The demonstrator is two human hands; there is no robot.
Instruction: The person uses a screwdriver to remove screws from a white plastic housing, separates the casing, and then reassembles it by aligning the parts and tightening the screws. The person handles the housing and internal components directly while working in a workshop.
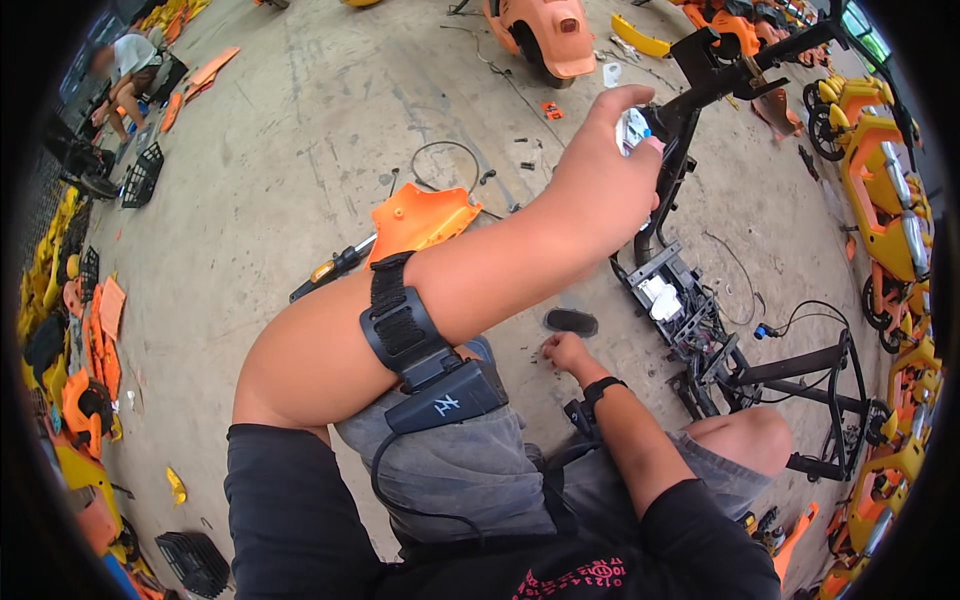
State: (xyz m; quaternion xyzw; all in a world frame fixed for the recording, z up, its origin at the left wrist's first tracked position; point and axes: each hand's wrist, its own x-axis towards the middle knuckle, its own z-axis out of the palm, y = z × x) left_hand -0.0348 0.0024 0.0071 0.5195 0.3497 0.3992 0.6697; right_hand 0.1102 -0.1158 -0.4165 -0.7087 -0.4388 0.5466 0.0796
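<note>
Stretched far out to the right, my left hand (618, 160) is at the upright tube of a black scooter frame (682, 135). Its fingers are curled against the tube, with thumb and forefinger apart. A small white and blue thing (633, 130) shows between them; I cannot tell whether it is held. Low over the floor, my right hand (567, 352) is closed, fingers curled, and whatever may be in it is hidden. Just beyond it lies a dark oval pad (571, 321). Wiring and a white part (662, 298) sit in the middle of the frame.
An orange body panel (420, 218) and a yellow-and-black power screwdriver (335, 268) lie beyond my left forearm. An orange scooter body (545, 40) stands farther off. Yellow scooters (885, 190) line the right side. At far left a person (130, 70) sits near a black basket (143, 175).
</note>
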